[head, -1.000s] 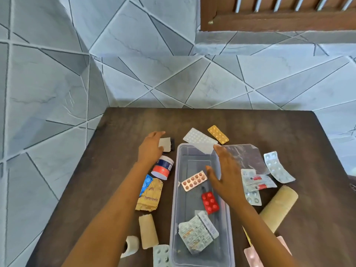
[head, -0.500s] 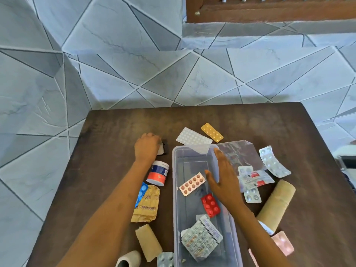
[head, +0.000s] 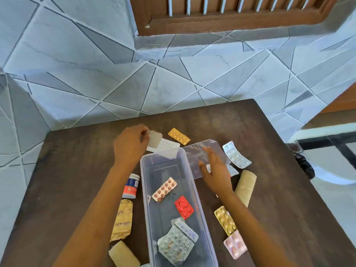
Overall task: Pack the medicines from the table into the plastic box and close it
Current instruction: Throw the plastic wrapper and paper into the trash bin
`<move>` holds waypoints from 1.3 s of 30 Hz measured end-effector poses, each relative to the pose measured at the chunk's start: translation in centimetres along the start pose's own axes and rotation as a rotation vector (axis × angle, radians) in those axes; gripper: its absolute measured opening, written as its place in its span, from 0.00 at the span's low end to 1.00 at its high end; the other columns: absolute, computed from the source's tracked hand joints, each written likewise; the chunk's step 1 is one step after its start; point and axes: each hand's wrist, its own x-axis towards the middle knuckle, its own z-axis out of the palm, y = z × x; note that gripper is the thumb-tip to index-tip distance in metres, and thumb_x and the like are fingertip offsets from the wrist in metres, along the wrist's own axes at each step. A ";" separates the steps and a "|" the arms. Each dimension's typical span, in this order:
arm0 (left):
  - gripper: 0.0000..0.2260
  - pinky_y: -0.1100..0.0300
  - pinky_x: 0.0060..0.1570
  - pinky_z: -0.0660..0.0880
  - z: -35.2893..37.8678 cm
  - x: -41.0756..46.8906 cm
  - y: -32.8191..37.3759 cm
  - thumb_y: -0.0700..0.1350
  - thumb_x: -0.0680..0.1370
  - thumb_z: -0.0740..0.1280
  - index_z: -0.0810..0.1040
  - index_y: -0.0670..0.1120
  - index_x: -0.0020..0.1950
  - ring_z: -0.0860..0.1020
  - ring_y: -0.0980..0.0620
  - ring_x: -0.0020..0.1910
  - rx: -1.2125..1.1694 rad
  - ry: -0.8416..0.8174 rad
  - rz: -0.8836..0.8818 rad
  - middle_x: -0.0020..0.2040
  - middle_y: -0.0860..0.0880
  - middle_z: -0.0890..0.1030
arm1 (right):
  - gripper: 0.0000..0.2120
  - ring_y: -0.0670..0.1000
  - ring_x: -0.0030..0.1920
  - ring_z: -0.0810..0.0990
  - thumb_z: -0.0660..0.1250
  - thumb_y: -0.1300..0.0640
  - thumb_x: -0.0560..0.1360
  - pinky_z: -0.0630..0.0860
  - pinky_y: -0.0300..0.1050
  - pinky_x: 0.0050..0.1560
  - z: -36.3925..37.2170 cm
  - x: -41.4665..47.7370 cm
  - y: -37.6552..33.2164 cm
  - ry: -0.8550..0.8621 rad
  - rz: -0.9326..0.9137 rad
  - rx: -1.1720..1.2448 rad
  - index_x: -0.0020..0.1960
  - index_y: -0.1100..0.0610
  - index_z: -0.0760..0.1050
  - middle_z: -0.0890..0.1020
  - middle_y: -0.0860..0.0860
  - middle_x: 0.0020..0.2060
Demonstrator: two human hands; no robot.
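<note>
Upper centre, my left hand (head: pixel 133 145) pinches a small pale foil blister strip (head: pixel 154 138), I judge to drop it into the clear oblong plastic box (head: pixel 144 180), open at lower centre. My right hand (head: pixel 216 170), fingers spread and empty, reaches over the transparent plastic lid (head: pixel 192 160) beside it.

Dark wooden table (head: pixel 231 120), tiled wall (head: pixel 96 54), wooden window frame (head: pixel 231 24)

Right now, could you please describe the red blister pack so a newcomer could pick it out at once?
Find the clear plastic box in the middle of the dark wooden table. Midway along its floor lies the small red blister pack, between a silver strip of brownish tablets and a crumpled grey foil strip. It alone is solid red.
</note>
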 end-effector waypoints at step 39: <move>0.11 0.62 0.40 0.75 0.2 -13.6 4.4 0.37 0.75 0.68 0.75 0.40 0.57 0.76 0.47 0.52 -0.652 0.052 -0.277 0.59 0.41 0.78 | 0.14 0.57 0.53 0.80 0.61 0.71 0.73 0.75 0.42 0.54 -7.5 -6.4 -2.7 0.082 -0.064 0.367 0.56 0.64 0.78 0.81 0.59 0.55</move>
